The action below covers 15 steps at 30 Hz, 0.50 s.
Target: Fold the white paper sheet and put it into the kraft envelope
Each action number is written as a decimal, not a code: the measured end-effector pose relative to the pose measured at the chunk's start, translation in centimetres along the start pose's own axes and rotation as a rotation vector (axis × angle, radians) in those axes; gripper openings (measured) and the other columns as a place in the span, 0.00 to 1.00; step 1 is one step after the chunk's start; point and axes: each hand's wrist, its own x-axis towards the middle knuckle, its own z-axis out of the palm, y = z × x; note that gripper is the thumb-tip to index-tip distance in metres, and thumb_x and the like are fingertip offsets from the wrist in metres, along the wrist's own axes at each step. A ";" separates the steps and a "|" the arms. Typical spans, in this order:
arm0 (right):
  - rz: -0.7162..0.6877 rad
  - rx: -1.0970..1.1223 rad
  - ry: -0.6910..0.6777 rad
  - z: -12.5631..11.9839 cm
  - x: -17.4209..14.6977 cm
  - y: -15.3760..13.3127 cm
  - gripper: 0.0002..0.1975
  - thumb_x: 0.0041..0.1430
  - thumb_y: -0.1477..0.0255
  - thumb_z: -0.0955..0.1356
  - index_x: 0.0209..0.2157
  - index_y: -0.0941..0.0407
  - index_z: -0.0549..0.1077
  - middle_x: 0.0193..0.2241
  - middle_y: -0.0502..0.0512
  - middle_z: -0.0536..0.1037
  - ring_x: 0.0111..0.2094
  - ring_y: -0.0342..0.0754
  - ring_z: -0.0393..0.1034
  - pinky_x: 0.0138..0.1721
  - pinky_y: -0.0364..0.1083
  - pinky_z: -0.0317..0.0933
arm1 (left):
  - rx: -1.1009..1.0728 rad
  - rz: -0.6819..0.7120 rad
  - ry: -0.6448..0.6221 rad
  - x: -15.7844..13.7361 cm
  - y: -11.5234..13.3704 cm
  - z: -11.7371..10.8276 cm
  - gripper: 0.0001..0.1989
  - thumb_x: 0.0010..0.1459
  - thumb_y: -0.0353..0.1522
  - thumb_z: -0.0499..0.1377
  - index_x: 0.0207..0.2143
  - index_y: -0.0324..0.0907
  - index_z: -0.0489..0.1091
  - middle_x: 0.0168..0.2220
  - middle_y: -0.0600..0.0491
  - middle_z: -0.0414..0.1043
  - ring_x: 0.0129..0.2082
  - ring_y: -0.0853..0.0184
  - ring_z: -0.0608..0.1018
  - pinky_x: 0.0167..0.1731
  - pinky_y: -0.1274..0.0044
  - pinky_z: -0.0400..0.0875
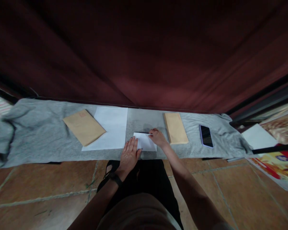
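A folded sheet of white paper (pixel 147 142) lies in front of me on the grey cloth, with a dark line along its far edge. My left hand (pixel 130 150) rests flat on its left part, fingers stretched out. At the far right corner, my right hand (pixel 157 137) has its fingers curled and pinched on the paper's edge. To the left, a larger white sheet (pixel 112 127) lies flat, partly covered by a tilted stack of brown envelopes (pixel 83 126). A second stack of brown envelopes (pixel 176 128) sits just right of my right hand.
The grey cloth (pixel 43 127) covers a narrow bench against a dark red curtain (pixel 139 64). A phone (pixel 206 136) lies at the right. Beyond the right end are a white sheet (pixel 259 136) and a colourful printed package (pixel 278 166). Tiled floor (pixel 62 182) shows below.
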 end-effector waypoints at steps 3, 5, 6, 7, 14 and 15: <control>0.067 0.163 0.019 -0.3 -0.5 0.7 0.04 0.56 0.73 0.68 0.30 0.52 0.77 0.32 0.51 0.80 0.38 0.50 0.74 0.42 0.47 0.66 | -0.107 -0.038 0.033 -0.1 -0.2 -0.3 0.32 0.70 0.41 0.46 0.71 0.37 0.46 0.71 0.39 0.48 0.70 0.54 0.56 0.66 0.58 0.58; 0.130 0.293 0.042 -0.5 -1.1 1.1 0.05 0.56 0.69 0.68 0.28 0.53 0.75 0.28 0.50 0.79 0.34 0.49 0.74 0.37 0.45 0.66 | -0.208 -0.121 0.093 0.0 -0.5 -0.3 0.32 0.70 0.41 0.46 0.72 0.40 0.41 0.72 0.40 0.47 0.70 0.56 0.55 0.66 0.60 0.60; 0.167 0.365 0.054 -0.4 -1.5 1.3 0.06 0.56 0.67 0.67 0.28 0.53 0.74 0.27 0.50 0.78 0.33 0.49 0.73 0.34 0.45 0.66 | -0.259 -0.172 0.129 0.0 -0.6 -0.2 0.33 0.71 0.41 0.45 0.72 0.41 0.40 0.72 0.41 0.47 0.70 0.57 0.55 0.65 0.61 0.60; 0.205 0.439 0.067 -0.4 -1.9 1.4 0.08 0.56 0.64 0.66 0.29 0.54 0.73 0.27 0.50 0.77 0.31 0.48 0.73 0.32 0.45 0.66 | -0.305 -0.223 0.161 0.1 -0.7 -0.1 0.33 0.71 0.41 0.46 0.72 0.42 0.39 0.71 0.42 0.49 0.70 0.58 0.56 0.65 0.62 0.61; 0.416 0.898 0.141 2.0 -5.7 0.7 0.22 0.48 0.50 0.69 0.34 0.54 0.71 0.29 0.51 0.78 0.30 0.49 0.74 0.26 0.44 0.67 | -0.845 -0.556 0.110 1.7 0.1 0.5 0.31 0.67 0.43 0.52 0.69 0.44 0.52 0.57 0.45 0.73 0.55 0.62 0.77 0.55 0.67 0.72; 0.434 0.945 0.147 2.3 -6.1 0.4 0.23 0.46 0.49 0.71 0.34 0.54 0.71 0.29 0.51 0.78 0.30 0.49 0.74 0.26 0.44 0.68 | -0.967 -0.623 0.105 2.0 0.4 0.3 0.32 0.64 0.43 0.56 0.68 0.44 0.55 0.53 0.46 0.76 0.51 0.62 0.79 0.53 0.68 0.72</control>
